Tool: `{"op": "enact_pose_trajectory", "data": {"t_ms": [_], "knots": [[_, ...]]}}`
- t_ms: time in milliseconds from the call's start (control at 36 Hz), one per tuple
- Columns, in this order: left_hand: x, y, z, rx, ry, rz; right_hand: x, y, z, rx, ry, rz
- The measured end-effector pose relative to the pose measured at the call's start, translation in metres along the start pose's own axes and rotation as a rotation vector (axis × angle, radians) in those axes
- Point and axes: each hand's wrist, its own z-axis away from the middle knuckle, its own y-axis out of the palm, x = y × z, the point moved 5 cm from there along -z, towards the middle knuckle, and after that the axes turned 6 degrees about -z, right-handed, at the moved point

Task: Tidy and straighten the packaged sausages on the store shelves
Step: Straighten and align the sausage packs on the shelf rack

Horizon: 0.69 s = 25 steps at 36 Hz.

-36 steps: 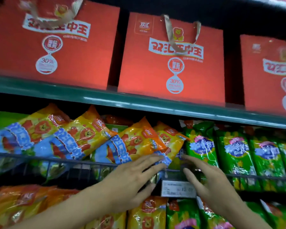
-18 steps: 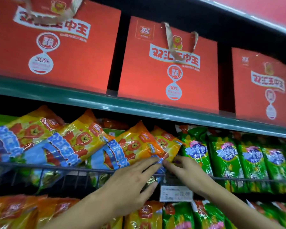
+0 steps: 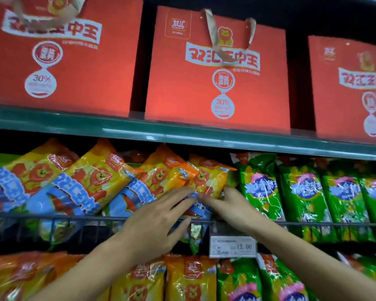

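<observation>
Store shelving is filling our view: red gift boxes (image 3: 217, 68) are standing along the green upper shelf (image 3: 182, 132), and below them the packaged sausages are leaning behind a wire rail (image 3: 52, 217) that is keeping them from sliding off. We are reaching both hands to the seam where the yellow-and-blue packs are meeting the green packs (image 3: 261, 187). Our left hand (image 3: 159, 224) is lying with straight, spread fingers on the lower end of the slanted yellow pack (image 3: 159, 181), its grip unclenched, apparently bracing that pack so it is not slumping further to the left. Our right hand (image 3: 230, 205) is curling its grip around the lower edge of the last yellow pack (image 3: 208, 179), pinching it just beside the first green one, probably to be pulling it upright like its neighbours. The yellow packs are tilting and overlapping, while the green ones are standing straight, so we are judging this row only partly tidied. A price tag (image 3: 232, 246) is hanging on the rail beneath our hands.
</observation>
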Motion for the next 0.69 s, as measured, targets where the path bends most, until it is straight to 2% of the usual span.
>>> {"op": "enact_pose_trajectory", "data": {"t_ms": [250, 444, 583, 694], "knots": [[0.003, 0.0, 0.003, -0.027, 0.009, 0.0, 0.015, 0.003, -0.015, -0.049, -0.091, -0.004], [0.003, 0.003, 0.004, -0.031, 0.009, 0.002, 0.016, -0.022, -0.029, -0.296, -0.145, 0.027], [0.002, 0.006, 0.004, -0.048, 0.018, -0.015, 0.007, -0.036, -0.018, -0.178, -0.135, 0.122], [-0.005, 0.009, 0.004, 0.02, 0.038, -0.082, -0.013, -0.035, 0.0, -0.127, -0.093, 0.189]]}}
